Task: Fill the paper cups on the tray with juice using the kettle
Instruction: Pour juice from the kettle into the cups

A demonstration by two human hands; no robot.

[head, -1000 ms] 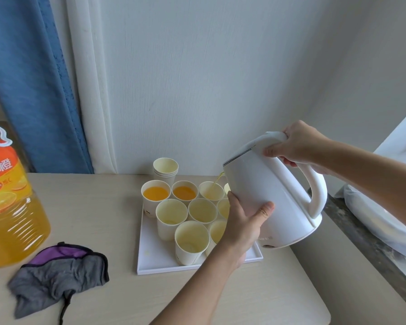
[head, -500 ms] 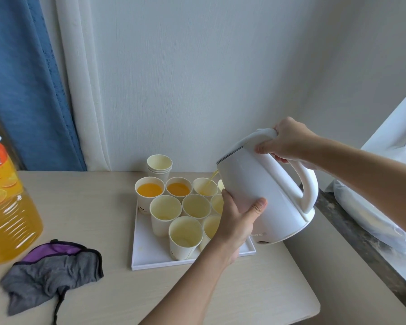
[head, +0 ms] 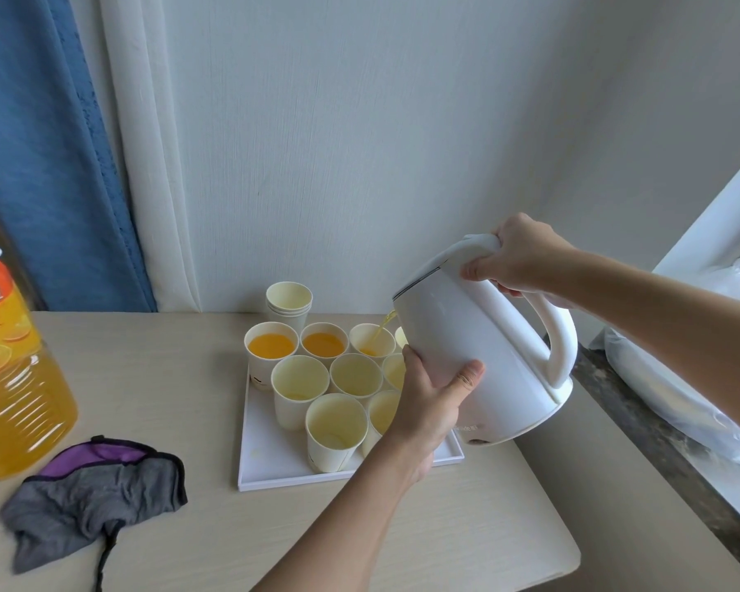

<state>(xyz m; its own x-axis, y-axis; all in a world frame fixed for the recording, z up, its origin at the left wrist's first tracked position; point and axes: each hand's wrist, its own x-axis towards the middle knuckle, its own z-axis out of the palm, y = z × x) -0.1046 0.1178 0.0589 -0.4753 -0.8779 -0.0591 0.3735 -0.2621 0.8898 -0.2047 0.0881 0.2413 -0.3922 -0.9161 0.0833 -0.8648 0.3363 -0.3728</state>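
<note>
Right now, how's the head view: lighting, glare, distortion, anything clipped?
Head view: soft, even daylight, faint shadows on the table; sharp focus, thin juice stream readable; wide-angle bowing at the edges, curtain leaning; bottle cut by the left border; kettle hides the far-right cups; mild sheen on the plastic bag.

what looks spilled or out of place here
No spill shows: the stream from the kettle lands inside the third back-row cup on the tray. The one odd item is a crumpled grey and purple cloth lying on the table near the juice bottle.
</note>
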